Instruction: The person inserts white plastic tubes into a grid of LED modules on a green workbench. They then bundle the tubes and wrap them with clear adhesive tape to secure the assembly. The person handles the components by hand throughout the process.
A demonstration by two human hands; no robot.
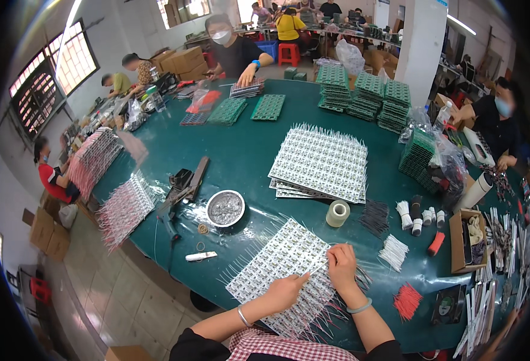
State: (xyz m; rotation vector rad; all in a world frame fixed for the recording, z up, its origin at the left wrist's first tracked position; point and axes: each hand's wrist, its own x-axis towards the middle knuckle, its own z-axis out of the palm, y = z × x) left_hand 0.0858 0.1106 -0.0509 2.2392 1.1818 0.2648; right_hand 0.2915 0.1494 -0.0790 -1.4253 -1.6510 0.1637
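Observation:
A white panel of small circuit boards (271, 265), bristling with thin wires at its edges, lies tilted on the table in front of me. My left hand (286, 292) rests on its lower middle, fingers curled and index fingertip pressed to the boards. Over the panel's right edge, my right hand (342, 265) is closed in a pinch. A thin pale line, perhaps a wire, runs between the two hands; what either one grips is too small to name. Pink and dark wires stick out below my right wrist.
Beyond the panel stand a metal bowl (225, 209), a tape roll (337, 213) and a soldering iron (167, 222). Stacked white panels (319, 162) lie farther back. Wire bundles, white (393, 253) and red (407, 301), lie right, near a cardboard box (466, 246). Co-workers sit around.

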